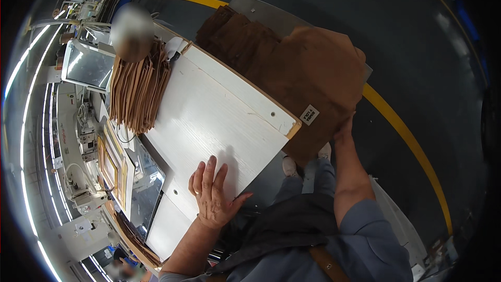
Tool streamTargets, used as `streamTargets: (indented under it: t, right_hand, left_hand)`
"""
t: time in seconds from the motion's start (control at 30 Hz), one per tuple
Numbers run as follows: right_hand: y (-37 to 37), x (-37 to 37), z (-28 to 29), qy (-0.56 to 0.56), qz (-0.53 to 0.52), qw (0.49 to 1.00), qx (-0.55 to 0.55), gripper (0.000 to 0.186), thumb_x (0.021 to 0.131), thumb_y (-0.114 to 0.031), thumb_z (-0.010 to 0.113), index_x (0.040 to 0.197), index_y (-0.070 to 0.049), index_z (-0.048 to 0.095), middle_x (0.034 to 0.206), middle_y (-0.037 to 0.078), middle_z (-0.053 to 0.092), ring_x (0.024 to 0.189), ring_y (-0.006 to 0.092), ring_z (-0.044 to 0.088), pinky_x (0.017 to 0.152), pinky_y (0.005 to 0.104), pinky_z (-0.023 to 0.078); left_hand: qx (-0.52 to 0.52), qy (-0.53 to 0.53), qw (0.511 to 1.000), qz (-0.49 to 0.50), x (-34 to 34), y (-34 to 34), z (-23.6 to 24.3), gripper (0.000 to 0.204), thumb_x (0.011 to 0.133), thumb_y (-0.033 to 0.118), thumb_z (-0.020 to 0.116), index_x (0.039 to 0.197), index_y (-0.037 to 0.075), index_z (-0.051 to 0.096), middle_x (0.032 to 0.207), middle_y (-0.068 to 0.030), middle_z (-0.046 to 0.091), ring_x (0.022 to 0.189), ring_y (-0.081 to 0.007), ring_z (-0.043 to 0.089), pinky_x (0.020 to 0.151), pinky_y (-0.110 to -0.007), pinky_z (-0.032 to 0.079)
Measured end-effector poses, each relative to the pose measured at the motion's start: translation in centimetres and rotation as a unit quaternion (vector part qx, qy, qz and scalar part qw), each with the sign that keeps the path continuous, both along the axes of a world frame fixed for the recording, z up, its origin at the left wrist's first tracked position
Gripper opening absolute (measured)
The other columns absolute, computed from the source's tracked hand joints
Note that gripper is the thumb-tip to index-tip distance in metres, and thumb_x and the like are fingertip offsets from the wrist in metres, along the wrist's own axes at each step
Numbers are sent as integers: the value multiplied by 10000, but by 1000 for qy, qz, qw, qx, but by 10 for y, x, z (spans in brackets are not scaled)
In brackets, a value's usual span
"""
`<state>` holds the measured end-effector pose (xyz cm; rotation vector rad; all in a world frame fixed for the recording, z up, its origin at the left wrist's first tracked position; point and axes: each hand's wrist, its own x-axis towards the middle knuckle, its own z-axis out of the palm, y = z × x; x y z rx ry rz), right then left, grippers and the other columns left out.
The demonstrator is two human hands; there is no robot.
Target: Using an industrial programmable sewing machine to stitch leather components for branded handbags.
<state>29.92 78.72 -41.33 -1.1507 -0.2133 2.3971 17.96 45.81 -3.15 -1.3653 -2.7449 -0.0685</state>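
Resting flat with fingers spread, the left hand [213, 198] presses on the white wood-grain bench [219, 120] near its front edge, its grip closed on nothing. The right hand [344, 128] reaches to the lower edge of a large stack of brown fabric pieces [313, 78] lying beyond the bench's right corner; whether its grip pinches the fabric cannot be told. The fabric looks soft and rust-brown, bearing a small white label [309, 114]. A fanned bundle of tan paper bags [138, 91] lies at the bench's left end.

Matt white wood-grain tabletop [219, 115]; brown paper bags [313, 73], slightly creased.
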Motion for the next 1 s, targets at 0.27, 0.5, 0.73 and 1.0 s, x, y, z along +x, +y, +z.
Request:
streamTargets:
  t: [0.27, 0.5, 0.73, 1.0]
  right_hand:
    - [37, 49, 1, -110, -84, 990, 23, 1002, 976, -844, 223, 1657, -110, 264, 1713, 148, 262, 1559, 363, 279, 1273, 482, 220]
    - [62, 132, 10, -129, -129, 983, 24, 908, 1016, -783, 242, 1636, -122, 307, 1665, 148, 342, 1507, 370, 359, 1234, 506, 324]
    - [52, 173, -14, -74, -114, 988, 66, 891, 1009, -769, 362, 1625, -127, 322, 1637, 112, 399, 1483, 329, 399, 1213, 488, 366]
    - [-48, 224, -36, -114, 33, 993, -17, 910, 1001, -798, 314, 1659, -171, 277, 1693, 117, 320, 1546, 347, 301, 1258, 522, 262]
  left_hand:
    - [3, -36, 999, -12, -4, 8, 1, 831, 751, 411, 883, 1413, 37, 549, 1556, -208, 496, 1460, -459, 397, 1191, -550, 308]
    - [40, -48, 997, -41, -6, 13, 2, 905, 668, 221, 925, 1448, 54, 496, 1520, -213, 536, 1427, -443, 456, 1186, -535, 338]
    - [29, -33, 998, -39, -6, 15, -4, 879, 748, 208, 889, 1495, 71, 448, 1561, -218, 489, 1425, -443, 463, 1174, -523, 349]
    - [41, -26, 997, -57, -8, 17, -3, 911, 724, 185, 896, 1507, 63, 447, 1551, -231, 489, 1374, -415, 516, 1136, -503, 367]
